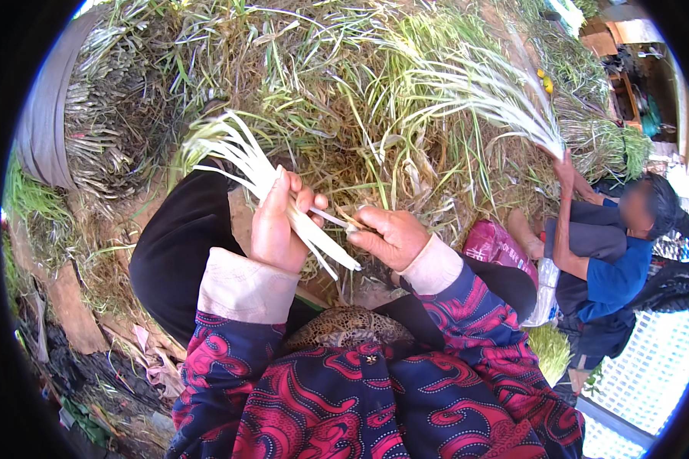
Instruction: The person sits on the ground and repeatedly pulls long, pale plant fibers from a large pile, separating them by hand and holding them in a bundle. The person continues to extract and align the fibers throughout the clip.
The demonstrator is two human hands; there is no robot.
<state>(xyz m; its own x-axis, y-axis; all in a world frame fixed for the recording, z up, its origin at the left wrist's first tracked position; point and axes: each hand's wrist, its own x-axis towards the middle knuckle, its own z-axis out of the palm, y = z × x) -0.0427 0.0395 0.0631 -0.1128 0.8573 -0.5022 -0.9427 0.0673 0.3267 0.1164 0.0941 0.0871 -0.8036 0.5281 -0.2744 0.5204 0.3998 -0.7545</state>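
Observation:
My left hand (281, 229) is closed around a small bunch of pale, long-leaved stalks, which look like blanched chives (324, 244). Their white stem ends point down to the right, and their leaves fan out to the upper left. One thin stalk (332, 217) runs across from the bunch to my right hand (391, 236). There my thumb and bent forefinger pinch its end, with a brownish, dry-looking strip at the fingertips. Both hands are above my lap, a short distance apart. A patterned cloth (347, 330) lies at my waist.
Loose leaves and straw (321, 115) cover the ground ahead. Stacked stalks (103, 126) lie at the left beside a grey cloth (46, 103). At the right, a seated person (614, 269) holds up a leafy bunch (511, 103), near a pink printed bag (496, 246).

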